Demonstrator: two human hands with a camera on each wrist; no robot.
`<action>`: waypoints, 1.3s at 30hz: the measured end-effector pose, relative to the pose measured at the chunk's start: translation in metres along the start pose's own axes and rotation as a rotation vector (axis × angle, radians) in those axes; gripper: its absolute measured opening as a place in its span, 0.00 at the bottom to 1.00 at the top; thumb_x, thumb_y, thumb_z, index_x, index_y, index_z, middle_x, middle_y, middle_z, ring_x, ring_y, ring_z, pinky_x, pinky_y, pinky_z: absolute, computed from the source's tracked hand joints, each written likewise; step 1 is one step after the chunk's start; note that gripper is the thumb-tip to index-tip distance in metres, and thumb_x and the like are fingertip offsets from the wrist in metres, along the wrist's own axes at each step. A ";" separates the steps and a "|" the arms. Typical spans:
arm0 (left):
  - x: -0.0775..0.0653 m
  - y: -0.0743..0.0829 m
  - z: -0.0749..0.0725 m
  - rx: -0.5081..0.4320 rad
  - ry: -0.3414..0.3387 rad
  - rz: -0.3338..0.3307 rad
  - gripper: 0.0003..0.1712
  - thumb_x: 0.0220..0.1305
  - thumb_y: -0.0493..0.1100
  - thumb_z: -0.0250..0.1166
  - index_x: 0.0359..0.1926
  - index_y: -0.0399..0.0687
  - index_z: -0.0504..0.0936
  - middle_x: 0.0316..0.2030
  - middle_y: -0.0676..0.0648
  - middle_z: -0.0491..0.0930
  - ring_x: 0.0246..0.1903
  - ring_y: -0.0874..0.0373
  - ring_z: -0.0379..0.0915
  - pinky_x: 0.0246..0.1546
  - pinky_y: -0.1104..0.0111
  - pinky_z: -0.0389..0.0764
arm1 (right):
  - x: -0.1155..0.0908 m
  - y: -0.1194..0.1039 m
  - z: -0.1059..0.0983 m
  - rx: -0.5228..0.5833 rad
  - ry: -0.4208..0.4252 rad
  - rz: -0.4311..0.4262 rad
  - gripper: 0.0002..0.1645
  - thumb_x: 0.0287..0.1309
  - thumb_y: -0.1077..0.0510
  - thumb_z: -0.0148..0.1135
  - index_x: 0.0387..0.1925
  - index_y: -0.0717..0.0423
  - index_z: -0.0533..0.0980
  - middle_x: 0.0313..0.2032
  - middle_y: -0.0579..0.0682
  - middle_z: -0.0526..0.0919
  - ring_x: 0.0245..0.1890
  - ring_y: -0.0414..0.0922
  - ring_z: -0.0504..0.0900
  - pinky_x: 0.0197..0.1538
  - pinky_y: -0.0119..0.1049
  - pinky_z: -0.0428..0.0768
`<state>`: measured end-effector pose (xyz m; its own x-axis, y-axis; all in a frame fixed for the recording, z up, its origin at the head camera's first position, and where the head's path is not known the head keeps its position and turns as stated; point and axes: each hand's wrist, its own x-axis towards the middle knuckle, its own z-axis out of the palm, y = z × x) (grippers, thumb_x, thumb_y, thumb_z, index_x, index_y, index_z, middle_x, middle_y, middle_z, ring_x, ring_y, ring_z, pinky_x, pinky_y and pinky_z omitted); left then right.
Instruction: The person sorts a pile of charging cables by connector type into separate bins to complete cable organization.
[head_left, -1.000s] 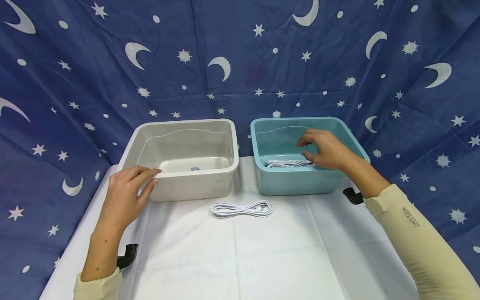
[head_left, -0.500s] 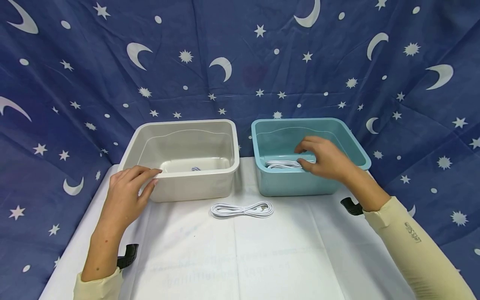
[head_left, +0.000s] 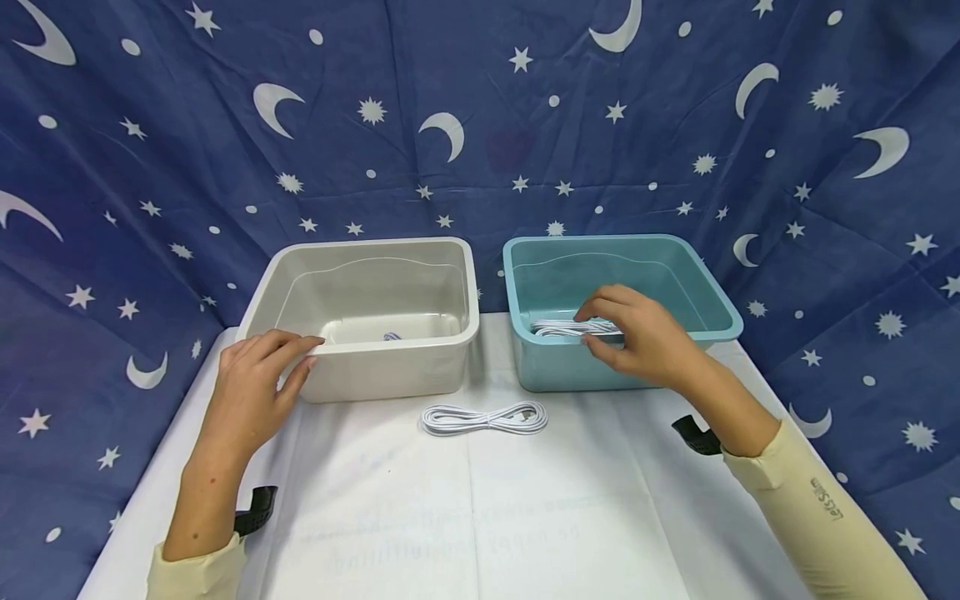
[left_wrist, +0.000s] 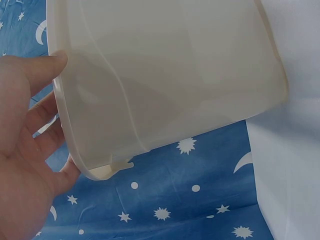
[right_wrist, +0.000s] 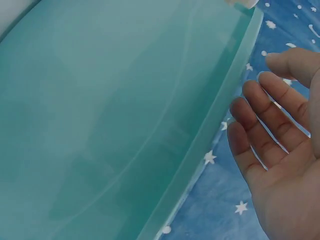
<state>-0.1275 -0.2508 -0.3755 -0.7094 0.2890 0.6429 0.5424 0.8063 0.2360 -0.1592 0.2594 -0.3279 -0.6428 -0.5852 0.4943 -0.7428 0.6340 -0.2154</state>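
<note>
In the head view my left hand holds the front left rim of an off-white plastic bin. The left wrist view shows its thumb on the outer wall, with fingertips hidden behind the rim. My right hand hovers over the front rim of a teal bin, fingers loosely bent and holding nothing. Just left of those fingertips, bundled white cables lie in the teal bin, partly hidden. Another white cable, coiled and tied at its middle, lies on the table in front.
A white cloth covers the table. Inside the off-white bin, a small bit of cable shows above the front rim. Behind both bins hangs a dark blue curtain with moons and stars.
My right hand has moved left and down, from over the teal bin's inside towards its front rim and the bundled cables. The left hand stays on the off-white bin's rim.
</note>
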 end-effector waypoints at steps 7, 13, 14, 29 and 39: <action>0.000 0.000 0.000 0.002 -0.002 -0.005 0.18 0.63 0.30 0.75 0.53 0.46 0.89 0.42 0.45 0.84 0.45 0.44 0.80 0.52 0.42 0.68 | -0.006 -0.017 0.003 0.015 0.041 -0.049 0.15 0.57 0.65 0.77 0.46 0.54 0.85 0.46 0.46 0.85 0.49 0.45 0.82 0.49 0.44 0.83; 0.000 0.000 0.000 -0.001 -0.004 -0.009 0.18 0.63 0.31 0.75 0.54 0.47 0.89 0.42 0.46 0.84 0.45 0.44 0.80 0.53 0.43 0.67 | -0.010 -0.034 0.011 0.042 0.062 -0.127 0.15 0.57 0.65 0.76 0.47 0.54 0.84 0.47 0.47 0.85 0.49 0.47 0.82 0.53 0.44 0.80; 0.000 0.000 0.000 -0.001 -0.004 -0.009 0.18 0.63 0.31 0.75 0.54 0.47 0.89 0.42 0.46 0.84 0.45 0.44 0.80 0.53 0.43 0.67 | -0.011 -0.037 0.012 0.040 0.064 -0.132 0.15 0.57 0.64 0.75 0.47 0.54 0.84 0.47 0.47 0.85 0.50 0.48 0.82 0.55 0.44 0.79; 0.000 0.000 0.000 0.004 -0.010 -0.013 0.18 0.64 0.31 0.75 0.54 0.47 0.89 0.42 0.46 0.84 0.46 0.45 0.80 0.53 0.42 0.67 | -0.027 -0.065 0.062 0.061 0.034 -0.099 0.15 0.61 0.59 0.75 0.50 0.51 0.84 0.49 0.43 0.85 0.51 0.44 0.82 0.55 0.41 0.82; -0.001 0.000 0.000 0.000 -0.011 -0.015 0.18 0.64 0.31 0.75 0.54 0.47 0.89 0.42 0.46 0.84 0.46 0.44 0.80 0.53 0.42 0.67 | -0.027 -0.069 0.097 0.101 -0.009 -0.067 0.16 0.60 0.60 0.76 0.50 0.48 0.85 0.49 0.40 0.84 0.51 0.40 0.83 0.54 0.39 0.83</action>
<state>-0.1268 -0.2510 -0.3761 -0.7222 0.2825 0.6314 0.5316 0.8107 0.2453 -0.1093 0.1823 -0.4081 -0.5922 -0.6294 0.5032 -0.7991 0.5394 -0.2656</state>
